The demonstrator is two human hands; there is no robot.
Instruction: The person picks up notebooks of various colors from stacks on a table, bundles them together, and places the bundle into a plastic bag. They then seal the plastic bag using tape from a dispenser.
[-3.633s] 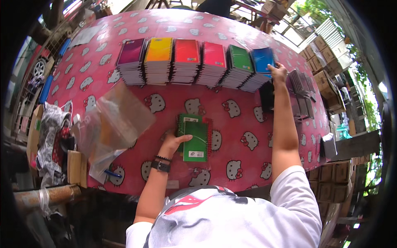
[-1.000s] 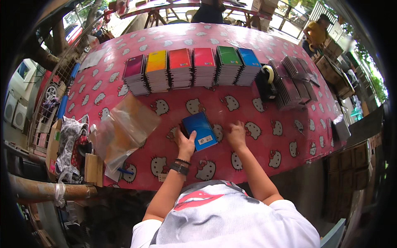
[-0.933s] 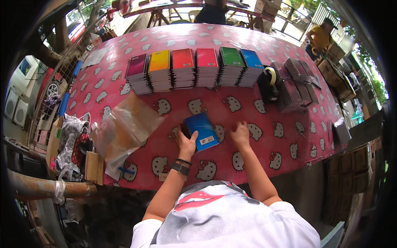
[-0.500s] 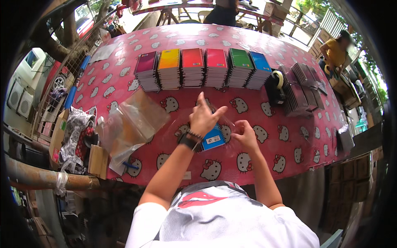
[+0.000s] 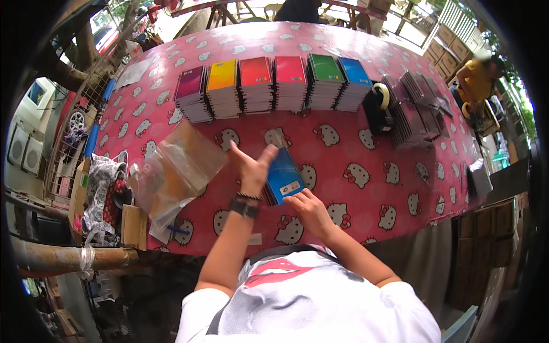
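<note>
A blue spiral notebook [image 5: 286, 174] with a white label lies on the pink tablecloth in front of me, with what looks like clear plastic film about its upper end. My left hand [image 5: 251, 170] is at its left side, fingers spread and thumb pointing toward the cover; it is slightly blurred. At the lower right corner of the notebook, my right hand [image 5: 311, 210] has its fingers bent and closed on the edge. Beyond lie stacks of spiral notebooks: purple [image 5: 190, 86], yellow [image 5: 222, 77], red [image 5: 255, 71], pink [image 5: 290, 70], green [image 5: 326, 68] and blue [image 5: 354, 71].
Clear plastic bags [image 5: 186, 163] lie to the left, near a blue pen [image 5: 178, 230] and a wooden block [image 5: 134, 227]. A tape dispenser [image 5: 378, 114] stands beside wrapped notebook stacks [image 5: 409, 123] on the right. A person in yellow [image 5: 476, 80] is at the far right.
My left hand has moved left off the blue notebook, uncovering it. My right hand has come down and left to the notebook's lower corner. The view has shifted slightly.
</note>
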